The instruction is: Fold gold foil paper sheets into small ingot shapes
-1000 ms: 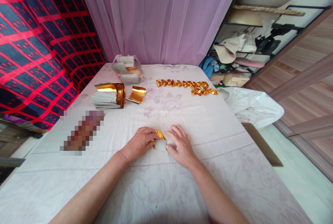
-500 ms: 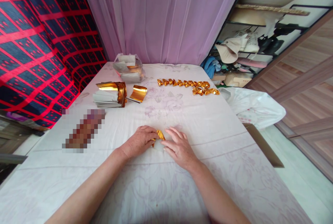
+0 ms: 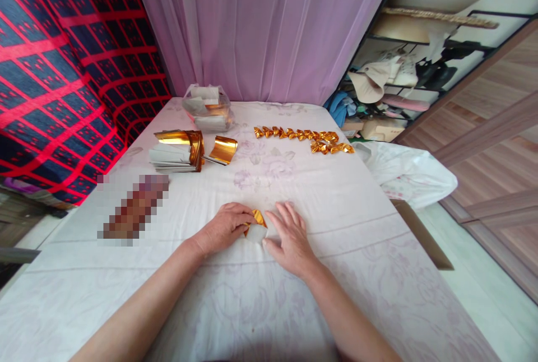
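Observation:
A partly folded piece of gold foil paper [image 3: 258, 231] lies on the cloth between my hands, showing its pale back and gold folded corners. My left hand [image 3: 225, 225] grips its left edge, with the fingers closed over it. Beside the paper's right edge rests my right hand [image 3: 291, 237], its fingers spread and nothing held in them. Whether the right thumb tip touches the paper I cannot tell.
A stack of gold foil sheets [image 3: 176, 154] and a loose curled sheet [image 3: 224, 149] lie at the left. Behind them stands a clear bag [image 3: 205, 110] of paper. Folded gold pieces [image 3: 298, 135] form a row at back right. A pixelated patch [image 3: 134, 207] covers something at left.
My right hand's fingers have spread and drawn away from the paper, so more of its pale side shows. My left hand stays in place on it.

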`<state>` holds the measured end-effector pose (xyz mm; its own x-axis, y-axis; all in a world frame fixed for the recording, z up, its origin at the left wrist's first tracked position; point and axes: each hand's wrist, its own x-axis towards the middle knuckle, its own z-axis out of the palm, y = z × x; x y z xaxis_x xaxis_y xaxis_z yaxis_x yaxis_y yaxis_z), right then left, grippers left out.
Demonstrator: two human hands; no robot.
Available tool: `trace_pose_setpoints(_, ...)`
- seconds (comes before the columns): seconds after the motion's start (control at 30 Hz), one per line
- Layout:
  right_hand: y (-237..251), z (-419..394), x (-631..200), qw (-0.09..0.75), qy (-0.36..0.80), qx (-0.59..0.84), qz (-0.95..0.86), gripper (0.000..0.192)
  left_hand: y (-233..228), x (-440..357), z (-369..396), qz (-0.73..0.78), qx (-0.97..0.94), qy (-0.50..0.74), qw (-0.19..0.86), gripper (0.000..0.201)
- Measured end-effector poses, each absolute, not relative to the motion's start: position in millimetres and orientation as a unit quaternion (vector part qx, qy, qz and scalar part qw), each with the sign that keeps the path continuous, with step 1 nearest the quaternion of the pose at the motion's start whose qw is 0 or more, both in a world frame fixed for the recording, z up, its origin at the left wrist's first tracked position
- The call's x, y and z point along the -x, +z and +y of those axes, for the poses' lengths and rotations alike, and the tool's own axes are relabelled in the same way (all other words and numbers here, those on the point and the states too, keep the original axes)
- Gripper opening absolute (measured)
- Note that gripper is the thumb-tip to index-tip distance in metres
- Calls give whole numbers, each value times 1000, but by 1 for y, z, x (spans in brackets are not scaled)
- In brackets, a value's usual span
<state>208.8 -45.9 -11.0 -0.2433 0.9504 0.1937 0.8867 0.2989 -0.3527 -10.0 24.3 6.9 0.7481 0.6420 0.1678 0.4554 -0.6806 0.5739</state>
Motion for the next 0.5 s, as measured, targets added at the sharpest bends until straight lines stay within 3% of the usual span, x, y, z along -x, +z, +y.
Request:
trace_pose_setpoints(0.33, -9, -53, -196, 200, 71, 580, -787, 64, 5, 10, 25, 310, -897, 181, 258, 30)
trace_pose_setpoints(0.5, -4, -56, -188, 204, 17, 555, -807, 39, 3, 11, 26, 305, -896, 193, 258, 31)
